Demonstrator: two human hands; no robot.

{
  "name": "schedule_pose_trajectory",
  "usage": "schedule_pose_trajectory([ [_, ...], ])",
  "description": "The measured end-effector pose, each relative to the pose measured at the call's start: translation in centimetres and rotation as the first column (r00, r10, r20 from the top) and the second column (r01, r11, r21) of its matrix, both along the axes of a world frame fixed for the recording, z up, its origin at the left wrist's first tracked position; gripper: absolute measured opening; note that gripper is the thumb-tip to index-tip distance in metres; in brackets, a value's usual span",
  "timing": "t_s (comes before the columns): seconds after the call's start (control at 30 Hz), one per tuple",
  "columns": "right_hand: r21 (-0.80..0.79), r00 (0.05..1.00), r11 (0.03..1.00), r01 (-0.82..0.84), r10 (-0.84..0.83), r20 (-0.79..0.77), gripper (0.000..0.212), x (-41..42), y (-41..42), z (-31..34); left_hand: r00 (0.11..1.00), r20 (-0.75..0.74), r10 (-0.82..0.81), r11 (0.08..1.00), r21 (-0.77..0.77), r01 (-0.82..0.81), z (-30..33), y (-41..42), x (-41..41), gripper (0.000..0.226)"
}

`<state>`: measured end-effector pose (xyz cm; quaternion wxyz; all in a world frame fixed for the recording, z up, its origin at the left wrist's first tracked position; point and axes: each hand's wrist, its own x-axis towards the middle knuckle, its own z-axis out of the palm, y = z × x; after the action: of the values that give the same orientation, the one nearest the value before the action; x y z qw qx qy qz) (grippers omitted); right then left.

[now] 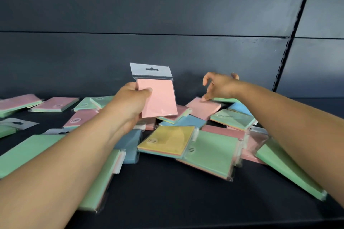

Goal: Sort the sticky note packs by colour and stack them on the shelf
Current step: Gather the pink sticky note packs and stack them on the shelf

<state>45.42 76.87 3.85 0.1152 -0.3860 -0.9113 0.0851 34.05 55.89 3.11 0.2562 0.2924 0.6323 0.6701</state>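
A: What is the left hand [130,104] doing?

B: The left forearm reaches in from the lower left, and the hand grips a pink pack [156,96] upright, thumb across its front face and fingers behind. The pack's clear hang tab points up. It is lifted clear of the yellow pack [167,140], up and behind it.

A: And the right hand [217,87]?

B: The right arm stretches in from the right edge. The hand is relaxed and spread, palm down, fingers loosely bent. One fingertip touches a second pink pack [204,108] that lies tilted on the heap, behind and to the right of the yellow pack. It holds nothing.

A: Where are the other packs?

B: They lie scattered on the dark shelf [167,191]. A green pack [210,156] overlaps the yellow pack's right side. A blue pack [130,145] lies just left of it, partly under the left forearm. A large green pack [286,165] lies tilted well to the right, under the right forearm. More pink and green packs lie far to the left, along the back panel [149,15].
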Motion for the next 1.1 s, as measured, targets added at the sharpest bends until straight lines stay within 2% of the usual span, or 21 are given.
schedule_pose_trajectory([
  [0.03,-0.051,0.999,0.998,-0.025,0.024,-0.030,0.042,0.2,0.0,0.3,1.000,-0.004,0.001,1.000,-0.002,-0.001,0.0,0.0,0.0,0.014],
  [0.1,-0.171,0.999,0.984,-0.041,0.041,-0.006,0.063,0.7,-0.3,0.9,1.000,-0.008,0.012,1.000,0.001,-0.012,0.0,0.0,0.0,0.013],
  [0.17,-0.194,0.983,0.981,0.020,0.016,0.184,0.077,0.8,-0.6,0.9,1.000,-0.005,0.013,1.000,0.001,-0.013,0.0,0.0,0.0,0.014],
  [0.23,-0.160,0.903,0.985,0.071,0.005,0.429,0.079,0.7,-0.9,0.4,1.000,-0.004,0.006,1.000,-0.009,-0.006,0.0,-0.1,0.0,0.014],
  [0.3,-0.148,0.833,0.987,0.065,0.028,0.553,0.081,0.5,-1.5,-0.2,1.000,-0.008,0.000,1.000,-0.024,0.000,-0.1,-0.1,0.1,0.015],
  [0.4,-0.131,0.822,0.991,0.026,0.054,0.567,0.083,0.2,-2.0,-0.1,1.000,-0.026,0.003,0.999,-0.047,-0.004,-0.2,-0.1,0.1,0.020],
  [0.5,-0.163,0.833,0.987,0.003,0.088,0.547,0.089,-0.5,-2.1,0.4,0.999,-0.036,-0.024,0.998,-0.061,0.022,-0.2,-0.1,0.3,0.014],
  [0.63,-0.234,0.770,0.972,0.017,0.136,0.623,0.087,-1.5,-1.6,0.8,0.998,-0.040,-0.046,0.998,-0.048,0.045,-0.2,-0.5,0.0,0.021],
  [0.8,-0.042,0.646,0.999,-0.034,0.054,0.762,0.080,-1.5,-1.5,1.5,0.996,-0.064,-0.062,0.996,-0.069,0.057,-0.4,-0.4,-0.3,0.019],
  [1.0,-0.213,0.768,0.976,-0.036,0.163,0.619,0.084,-1.2,-0.3,0.4,0.994,-0.054,-0.094,0.993,-0.083,0.089,-0.8,-0.5,0.2,0.018],
  [1.1,-0.284,0.788,0.958,-0.046,0.209,0.578,0.090,-1.6,0.2,0.3,0.997,-0.022,-0.074,0.994,-0.084,0.072,-0.9,-0.4,0.5,0.019],
])
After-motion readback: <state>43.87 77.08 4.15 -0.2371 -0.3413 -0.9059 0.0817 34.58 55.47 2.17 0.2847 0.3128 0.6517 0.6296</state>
